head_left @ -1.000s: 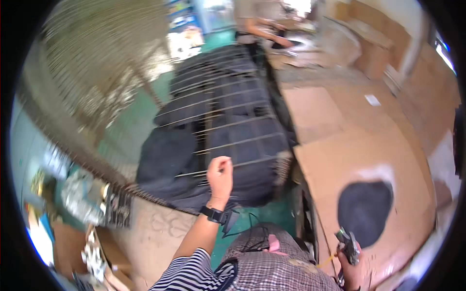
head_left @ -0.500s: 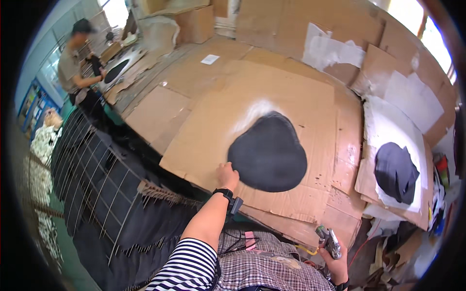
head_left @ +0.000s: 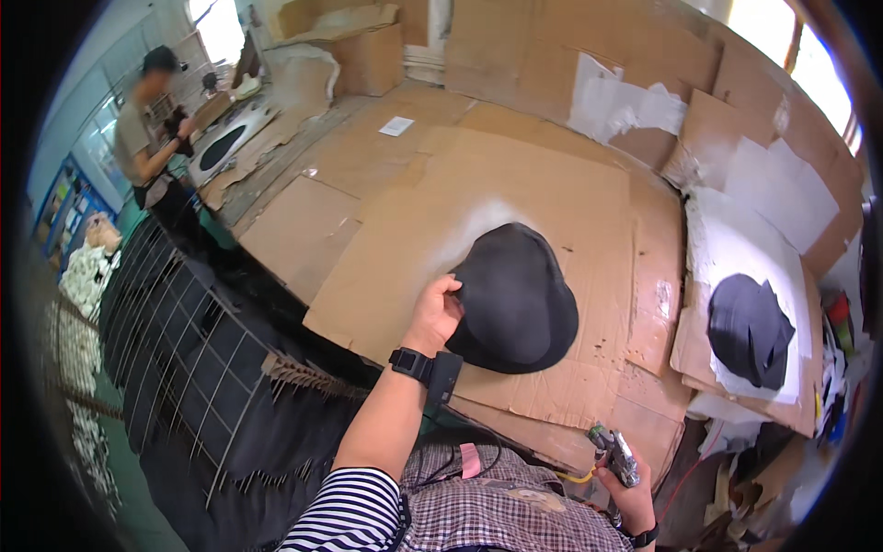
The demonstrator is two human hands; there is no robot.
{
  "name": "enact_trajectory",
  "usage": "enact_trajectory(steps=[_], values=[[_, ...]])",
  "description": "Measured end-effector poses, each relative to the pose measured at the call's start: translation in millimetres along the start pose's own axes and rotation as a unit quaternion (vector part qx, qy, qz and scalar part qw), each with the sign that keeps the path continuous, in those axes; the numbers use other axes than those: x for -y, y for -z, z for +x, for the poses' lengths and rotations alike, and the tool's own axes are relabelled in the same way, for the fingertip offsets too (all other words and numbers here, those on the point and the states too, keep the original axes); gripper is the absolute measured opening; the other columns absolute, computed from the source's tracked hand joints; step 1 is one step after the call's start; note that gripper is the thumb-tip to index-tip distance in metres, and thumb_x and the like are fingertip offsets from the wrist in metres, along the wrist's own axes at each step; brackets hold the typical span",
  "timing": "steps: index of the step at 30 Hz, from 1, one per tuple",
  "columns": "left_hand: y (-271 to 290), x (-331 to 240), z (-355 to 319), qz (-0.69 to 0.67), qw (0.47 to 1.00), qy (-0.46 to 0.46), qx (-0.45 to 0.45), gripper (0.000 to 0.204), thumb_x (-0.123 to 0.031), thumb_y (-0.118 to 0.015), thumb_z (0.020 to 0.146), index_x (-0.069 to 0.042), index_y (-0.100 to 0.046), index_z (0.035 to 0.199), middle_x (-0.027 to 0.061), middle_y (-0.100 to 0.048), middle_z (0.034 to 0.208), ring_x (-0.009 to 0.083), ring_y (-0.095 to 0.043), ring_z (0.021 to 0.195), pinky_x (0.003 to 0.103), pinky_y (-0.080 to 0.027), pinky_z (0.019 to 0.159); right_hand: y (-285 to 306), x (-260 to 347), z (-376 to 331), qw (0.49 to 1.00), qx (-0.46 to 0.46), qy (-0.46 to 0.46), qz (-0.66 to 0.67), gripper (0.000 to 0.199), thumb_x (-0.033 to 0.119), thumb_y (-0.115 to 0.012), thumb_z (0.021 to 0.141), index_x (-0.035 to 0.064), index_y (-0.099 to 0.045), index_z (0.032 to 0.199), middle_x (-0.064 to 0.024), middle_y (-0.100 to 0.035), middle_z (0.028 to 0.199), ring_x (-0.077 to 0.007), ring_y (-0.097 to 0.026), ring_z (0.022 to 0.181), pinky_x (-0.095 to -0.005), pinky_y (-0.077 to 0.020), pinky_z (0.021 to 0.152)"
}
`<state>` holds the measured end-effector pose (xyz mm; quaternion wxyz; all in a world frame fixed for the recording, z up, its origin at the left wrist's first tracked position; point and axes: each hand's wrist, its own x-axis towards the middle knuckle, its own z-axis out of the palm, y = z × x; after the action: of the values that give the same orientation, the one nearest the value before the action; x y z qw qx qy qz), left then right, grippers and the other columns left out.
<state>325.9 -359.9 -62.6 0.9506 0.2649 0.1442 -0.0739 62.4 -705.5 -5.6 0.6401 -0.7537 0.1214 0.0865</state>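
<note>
A black, rounded, flat piece of soft sheet material (head_left: 517, 294) is on the cardboard-covered table (head_left: 386, 239) in front of me. My left hand (head_left: 436, 315) pinches its left edge between thumb and fingers, and that edge is raised. The piece now looks curved; a darker band shows along its right and lower side, and I cannot tell whether that is a second layer. Low on the right, my right hand (head_left: 631, 489) is wrapped around a metal spray gun (head_left: 614, 456), close to the table's front edge.
A stack of black pieces (head_left: 750, 329) lies on a white-covered board at the right. To my left stands a wire rack (head_left: 207, 368) with black pieces on it. A co-worker (head_left: 152, 129) stands at the far left. Cardboard sheets (head_left: 515, 55) line the back. A yellow hose (head_left: 577, 477) is near the spray gun.
My left hand has risen and now lifts the black piece's left edge, which lay flat before. The spray gun has hardly moved. The co-worker's hands have come up from the board.
</note>
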Motion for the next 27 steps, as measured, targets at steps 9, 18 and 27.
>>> enact_trajectory(steps=[9, 18, 27], values=[[-32, -147, -126, -0.035, 0.974, -0.223, 0.023, 0.011, -0.008, -0.051, 0.078, -0.003, -0.059, 0.085, 0.0085, -0.066, 0.088, 0.0241, -0.064, 0.086, 0.039, -0.048, 0.086, -38, 13, 55, 0.981, 0.174, 0.072, -0.041, 0.042, -0.006, -0.062, 0.075, -0.0005, -0.053, 0.115, -0.0056, -0.061, 0.088, -0.0135, -0.060, 0.081, -0.0298, -0.0537, 0.074], [36, -209, -333, -0.027, 0.831, -0.539, -0.135, 0.020, -0.006, -0.053, 0.077, -0.003, -0.060, 0.096, 0.0099, -0.064, 0.103, 0.0231, -0.058, 0.100, 0.040, -0.045, 0.092, -95, 47, 84, 0.945, 0.319, 0.061, -0.047, 0.041, -0.004, -0.062, 0.074, -0.0014, -0.054, 0.114, -0.0052, -0.061, 0.089, -0.0127, -0.060, 0.080, -0.0283, -0.0525, 0.073], [197, -123, -391, -0.051, 0.605, -0.568, -0.556, 0.027, -0.006, -0.059, 0.082, -0.007, -0.050, 0.108, 0.0036, -0.054, 0.097, 0.0152, -0.053, 0.087, 0.035, -0.046, 0.074, -113, 49, 100, 0.923, 0.371, 0.059, -0.080, 0.042, -0.005, -0.061, 0.075, -0.0012, -0.054, 0.116, -0.0040, -0.062, 0.087, -0.0108, -0.059, 0.080, -0.0258, -0.0497, 0.074]])
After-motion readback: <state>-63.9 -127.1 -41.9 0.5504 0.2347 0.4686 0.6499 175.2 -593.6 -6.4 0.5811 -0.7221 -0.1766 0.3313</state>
